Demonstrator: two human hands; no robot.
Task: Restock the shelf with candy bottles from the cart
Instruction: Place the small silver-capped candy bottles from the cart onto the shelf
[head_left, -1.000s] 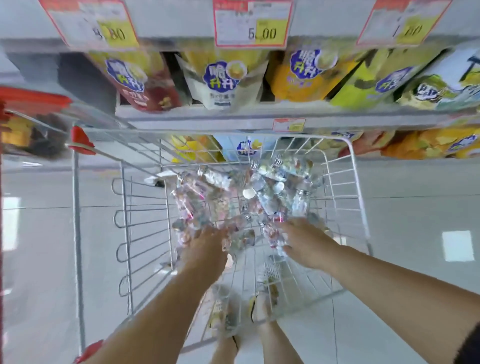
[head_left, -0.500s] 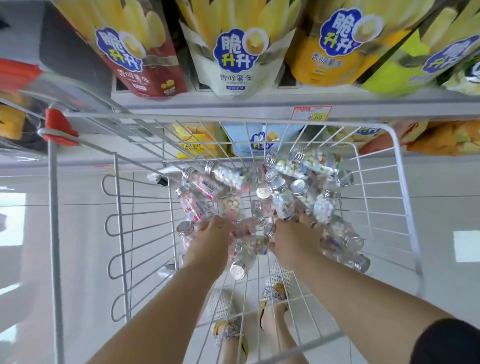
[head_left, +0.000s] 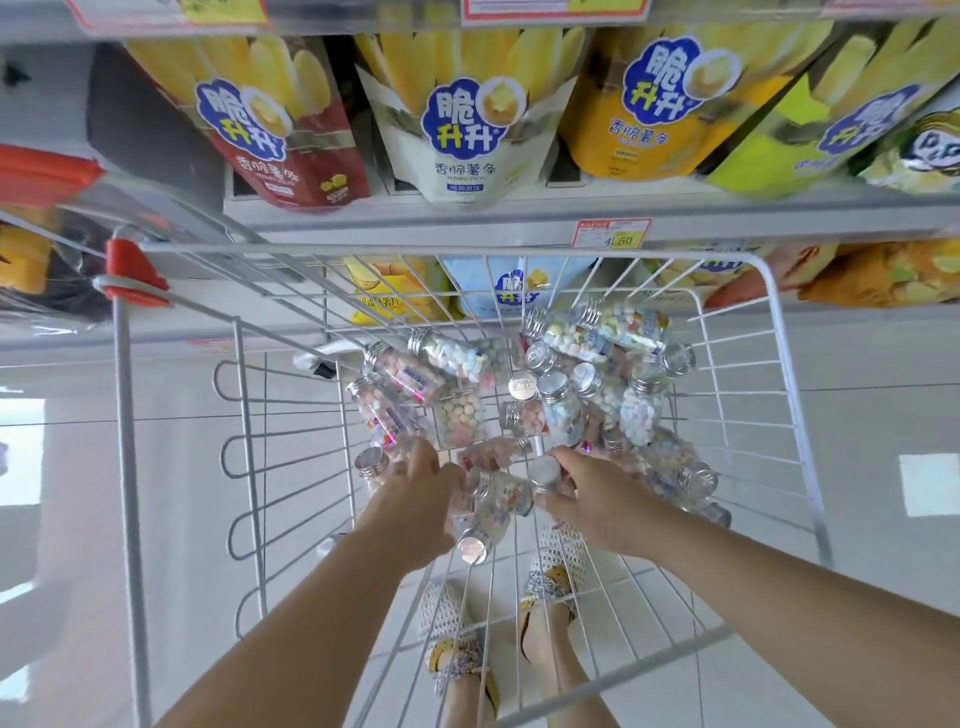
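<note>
Fingers (head_left: 570, 460) of the right hand (head_left: 592, 499) curl round a candy bottle (head_left: 544, 474), cap toward the left hand (head_left: 415, 499), whose grip is hidden; other bottles (head_left: 558, 410) lie heaped in the cart (head_left: 415, 250) beyond

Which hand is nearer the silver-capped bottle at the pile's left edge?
Left. The left hand sits just right of the bottle, nearly touching it; the right hand is well beyond, farther right.
</note>
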